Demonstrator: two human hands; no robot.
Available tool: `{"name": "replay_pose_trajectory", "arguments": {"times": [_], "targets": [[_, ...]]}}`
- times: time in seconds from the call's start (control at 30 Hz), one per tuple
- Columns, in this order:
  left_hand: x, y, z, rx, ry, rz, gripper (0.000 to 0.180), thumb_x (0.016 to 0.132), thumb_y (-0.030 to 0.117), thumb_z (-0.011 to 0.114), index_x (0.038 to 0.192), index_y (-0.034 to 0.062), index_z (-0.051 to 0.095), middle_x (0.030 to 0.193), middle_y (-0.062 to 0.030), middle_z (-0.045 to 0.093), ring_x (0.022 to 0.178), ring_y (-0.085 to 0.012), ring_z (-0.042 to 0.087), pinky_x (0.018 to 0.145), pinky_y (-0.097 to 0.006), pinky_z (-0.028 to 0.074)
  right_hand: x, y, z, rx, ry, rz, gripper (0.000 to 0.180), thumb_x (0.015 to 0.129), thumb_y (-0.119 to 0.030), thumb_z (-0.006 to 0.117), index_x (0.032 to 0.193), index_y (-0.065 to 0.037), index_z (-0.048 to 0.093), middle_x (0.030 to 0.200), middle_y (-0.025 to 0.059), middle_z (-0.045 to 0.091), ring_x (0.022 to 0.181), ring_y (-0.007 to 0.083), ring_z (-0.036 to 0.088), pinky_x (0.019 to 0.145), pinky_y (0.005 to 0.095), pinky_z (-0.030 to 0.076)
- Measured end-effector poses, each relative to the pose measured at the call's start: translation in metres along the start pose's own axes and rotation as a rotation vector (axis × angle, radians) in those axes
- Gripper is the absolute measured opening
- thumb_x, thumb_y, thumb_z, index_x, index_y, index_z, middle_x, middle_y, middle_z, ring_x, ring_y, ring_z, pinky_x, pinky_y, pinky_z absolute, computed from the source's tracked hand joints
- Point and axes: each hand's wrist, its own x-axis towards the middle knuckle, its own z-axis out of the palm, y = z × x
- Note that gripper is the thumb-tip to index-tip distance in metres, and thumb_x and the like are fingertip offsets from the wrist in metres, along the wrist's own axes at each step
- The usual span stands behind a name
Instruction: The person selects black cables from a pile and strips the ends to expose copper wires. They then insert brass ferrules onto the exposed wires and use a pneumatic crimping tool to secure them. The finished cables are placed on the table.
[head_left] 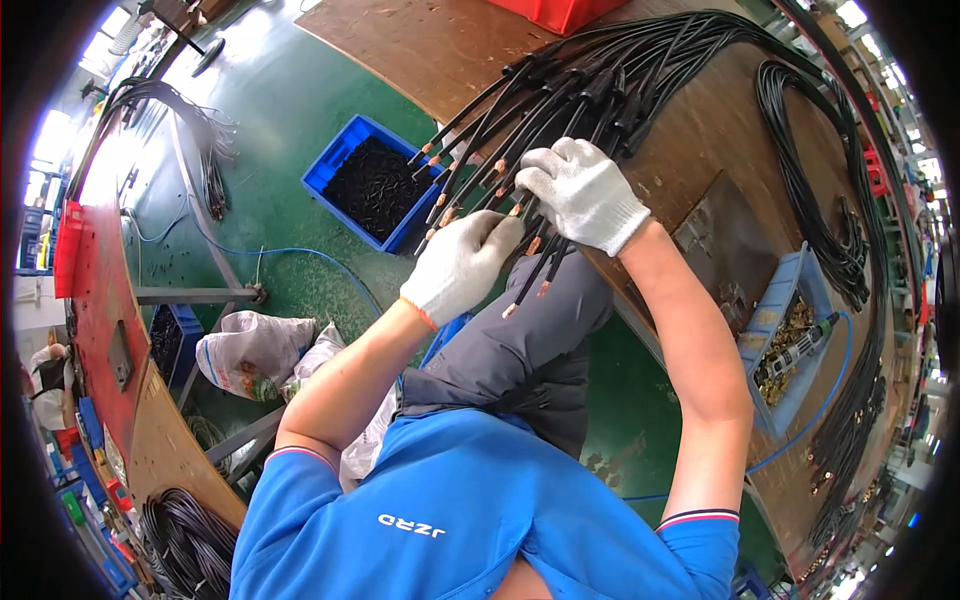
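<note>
A bundle of black cables (560, 90) hangs over the near edge of the brown table, their stripped copper ends pointing toward me. My left hand (462, 268), in a white knit glove, is closed at the bundle's lower end, thumb and fingers pinching near the bare copper tip of one cable. Just right of it and higher, my right hand (583, 195), gloved alike, curls its fingers around a black cable; its fingertips partly hide which strand. Below the hands, a few loose copper ends (511, 308) dangle above my grey trouser leg.
A blue crate (320, 165) of small black pieces stands on the green floor. On the right of the table (690, 160) sit a light blue bin (795, 330) with brass parts and a tool, plus coiled black cables (800, 170). White sacks (255, 355) lie to the left.
</note>
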Motion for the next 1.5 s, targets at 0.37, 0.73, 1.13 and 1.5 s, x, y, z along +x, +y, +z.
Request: {"name": "replay_pose_trajectory", "arguments": {"times": [0.37,0.73,1.13,1.5], "targets": [[-0.010,0.007,0.001,-0.731,-0.165,-0.416,0.040,0.108,0.043,0.065,0.100,0.0044,0.070,0.068,0.0044,0.056,0.050,-0.0034,0.040,0.047,-0.022,0.029,-0.005,0.001,0.013,0.057,0.041,-0.052,0.028,0.072,-0.013,0.077,0.099,-0.017,0.070,0.090,0.0008,0.061,0.087,0.0270,0.061,0.074,0.0387,0.056],[-0.072,-0.102,-0.053,-1.142,-0.086,-0.384,0.031,0.104,0.033,0.059,0.108,0.0030,0.069,0.082,-0.0068,0.067,0.062,-0.0158,0.058,0.056,-0.029,0.045,-0.005,-0.003,0.010,0.134,0.045,0.064,0.027,0.066,-0.019,0.082,0.093,-0.019,0.078,0.095,-0.0039,0.070,0.097,0.0264,0.063,0.104,0.0434,0.047],[-0.067,-0.082,0.008,-0.634,-0.257,-0.392,0.047,0.111,0.049,0.058,0.103,0.0042,0.067,0.073,0.0049,0.053,0.063,-0.0053,0.047,0.054,-0.024,0.039,-0.001,0.000,0.001,0.153,-0.090,-0.005,0.030,0.063,-0.019,0.081,0.093,-0.016,0.080,0.095,0.0006,0.069,0.110,0.0288,0.063,0.119,0.0566,0.043],[-0.106,-0.111,-0.009,-0.899,-0.145,-0.585,0.039,0.108,0.039,0.061,0.085,0.0081,0.061,0.067,0.0029,0.053,0.051,-0.0065,0.046,0.046,-0.024,0.032,0.003,0.002,0.005,0.169,-0.105,-0.032,0.018,0.067,-0.022,0.078,0.084,-0.016,0.075,0.089,0.0011,0.067,0.101,0.0258,0.068,0.117,0.0529,0.045]]}}
